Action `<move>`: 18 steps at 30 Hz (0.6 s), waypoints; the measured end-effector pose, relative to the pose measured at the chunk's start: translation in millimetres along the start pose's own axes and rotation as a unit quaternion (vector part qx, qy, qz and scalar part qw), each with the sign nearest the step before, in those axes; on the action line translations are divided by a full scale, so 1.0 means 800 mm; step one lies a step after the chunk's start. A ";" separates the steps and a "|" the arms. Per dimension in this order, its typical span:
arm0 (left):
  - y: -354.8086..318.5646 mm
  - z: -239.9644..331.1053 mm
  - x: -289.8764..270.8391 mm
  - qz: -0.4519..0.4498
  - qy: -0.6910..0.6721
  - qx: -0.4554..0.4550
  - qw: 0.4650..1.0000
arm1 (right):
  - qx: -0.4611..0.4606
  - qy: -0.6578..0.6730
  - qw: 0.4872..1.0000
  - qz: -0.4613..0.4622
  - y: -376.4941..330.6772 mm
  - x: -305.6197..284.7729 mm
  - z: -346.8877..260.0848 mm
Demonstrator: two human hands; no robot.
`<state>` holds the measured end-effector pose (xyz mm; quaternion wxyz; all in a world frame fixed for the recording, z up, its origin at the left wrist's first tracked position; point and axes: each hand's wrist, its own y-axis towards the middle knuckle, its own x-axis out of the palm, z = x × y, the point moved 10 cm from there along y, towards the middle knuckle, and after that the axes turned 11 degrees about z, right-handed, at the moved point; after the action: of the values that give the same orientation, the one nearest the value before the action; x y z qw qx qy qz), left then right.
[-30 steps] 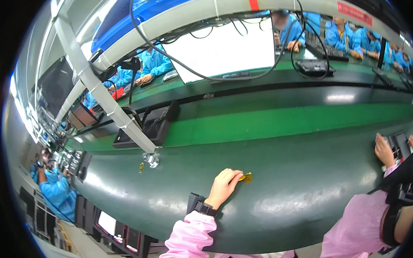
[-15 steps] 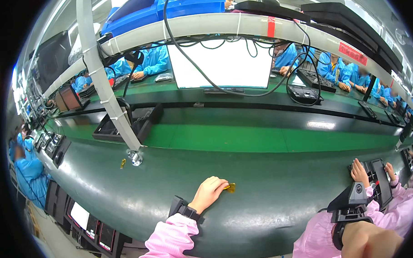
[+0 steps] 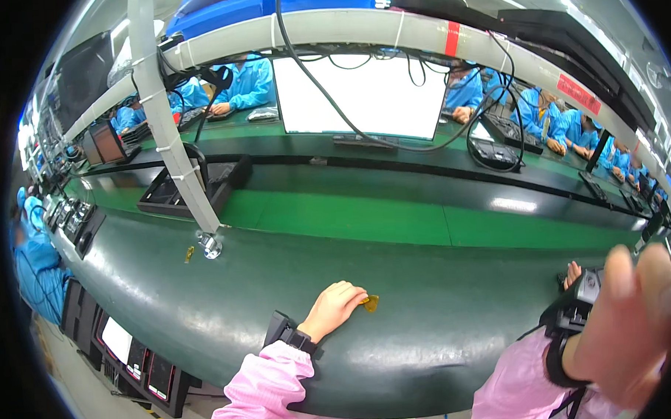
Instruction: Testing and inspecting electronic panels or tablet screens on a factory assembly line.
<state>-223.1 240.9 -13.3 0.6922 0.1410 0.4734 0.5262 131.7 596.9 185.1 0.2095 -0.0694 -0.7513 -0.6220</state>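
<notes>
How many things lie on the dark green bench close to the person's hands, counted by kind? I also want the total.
Small yellow-gold flat piece, at the fingertips of the left hand: 1
Small yellow piece, beside the foot of the grey post: 1
Black device, under the right hand: 1
Total: 3

Count at the green workbench (image 3: 443,331): two hands of the wearer, left hand (image 3: 333,307) and right hand (image 3: 635,324); two small yellow parts, one yellow piece (image 3: 370,303) at the left fingertips, another yellow bit (image 3: 189,253) beside one post foot (image 3: 210,245).
</notes>
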 end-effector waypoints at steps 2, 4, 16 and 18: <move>0.002 0.007 -0.005 0.026 -0.027 0.030 0.999 | 0.001 -0.145 0.989 -0.022 -0.002 -0.044 0.099; -0.001 0.002 -0.002 0.017 -0.010 0.024 1.000 | -0.003 -0.277 0.953 -0.122 -0.030 -0.065 0.221; -0.005 -0.006 0.004 0.006 -0.013 0.007 1.000 | -0.104 -0.226 0.720 -0.648 -0.285 -0.058 0.507; -0.004 -0.001 -0.002 0.021 -0.023 0.017 0.999 | -0.134 -0.223 0.719 -0.644 -0.287 -0.055 0.499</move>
<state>-222.2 238.2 -15.2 0.6894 0.1751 0.4630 0.5289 -3.7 938.5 -95.7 -0.4268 0.2674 -0.5483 -0.6676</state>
